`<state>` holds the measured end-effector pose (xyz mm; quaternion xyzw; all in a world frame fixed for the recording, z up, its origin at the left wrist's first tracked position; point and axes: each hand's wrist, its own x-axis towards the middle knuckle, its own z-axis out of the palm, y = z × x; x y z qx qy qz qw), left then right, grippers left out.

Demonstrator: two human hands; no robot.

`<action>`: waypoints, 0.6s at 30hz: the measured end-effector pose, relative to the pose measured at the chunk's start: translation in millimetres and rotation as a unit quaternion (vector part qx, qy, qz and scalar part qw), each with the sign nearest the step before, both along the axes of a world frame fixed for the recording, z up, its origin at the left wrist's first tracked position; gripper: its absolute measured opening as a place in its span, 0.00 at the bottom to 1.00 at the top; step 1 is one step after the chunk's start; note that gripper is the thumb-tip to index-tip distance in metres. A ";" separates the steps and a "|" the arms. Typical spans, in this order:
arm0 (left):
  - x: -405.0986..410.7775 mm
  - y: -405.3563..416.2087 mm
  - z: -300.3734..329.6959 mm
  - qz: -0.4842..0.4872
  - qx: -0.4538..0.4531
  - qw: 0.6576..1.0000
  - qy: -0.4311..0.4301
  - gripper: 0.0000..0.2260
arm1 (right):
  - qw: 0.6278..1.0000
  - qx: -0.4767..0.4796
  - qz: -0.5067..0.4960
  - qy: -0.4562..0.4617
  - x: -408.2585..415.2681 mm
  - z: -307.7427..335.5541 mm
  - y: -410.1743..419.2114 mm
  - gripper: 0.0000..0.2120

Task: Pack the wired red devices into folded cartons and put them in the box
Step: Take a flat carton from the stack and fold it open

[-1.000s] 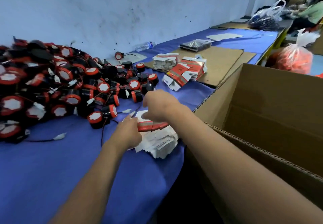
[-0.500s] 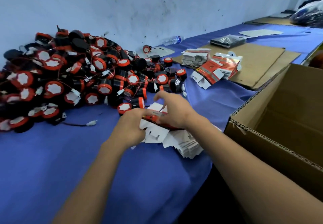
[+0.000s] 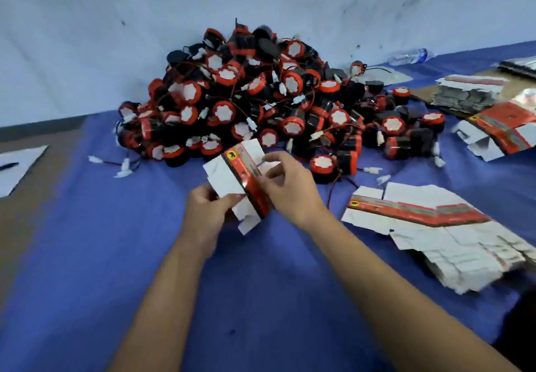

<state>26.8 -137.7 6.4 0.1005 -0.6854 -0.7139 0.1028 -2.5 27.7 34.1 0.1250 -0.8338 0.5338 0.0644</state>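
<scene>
carton (image 3: 240, 177): flat, red and white, held up over the blue table cloth (image 3: 87, 255) | left hand (image 3: 206, 212): fingers curl round its bottom end | right hand (image 3: 287, 186): pinches its red side | red devices (image 3: 261, 99): big pile with wires just behind, by the wall | flat cartons (image 3: 435, 226): stack to the right

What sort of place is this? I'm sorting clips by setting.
Probably a small packing or assembly workshop: a big heap of wired red devices piled against the wall, stacks of flat printed cartons on the blue-covered table, and both hands, left hand and right hand, holding one carton.
</scene>
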 end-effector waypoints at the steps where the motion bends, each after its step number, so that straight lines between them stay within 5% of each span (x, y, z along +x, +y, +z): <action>1: 3.5 -10.4 -4.9 -0.011 -0.026 0.999 0.016 0.09 | 1.000 0.006 0.008 -0.003 -0.9 -2.8 -15.5 0.20; 5: 7.2 -33.3 -11.0 0.016 -0.023 0.996 0.086 0.11 | 0.997 -0.060 0.052 -0.001 -8.5 -10.8 -58.9 0.25; 13: -4.6 -33.4 -13.0 0.077 -0.258 0.961 0.062 0.07 | 0.949 -0.286 0.104 -0.082 -14.7 -29.7 -42.0 0.29; 16: -6.3 -38.4 -10.2 0.163 -0.121 0.979 0.033 0.01 | 0.921 -0.346 0.140 -0.112 -15.9 -27.3 -41.5 0.29; 18: -5.1 -44.0 -6.3 0.142 0.019 0.990 0.005 0.06 | 0.908 -0.367 0.150 -0.134 -14.5 -28.1 -44.7 0.27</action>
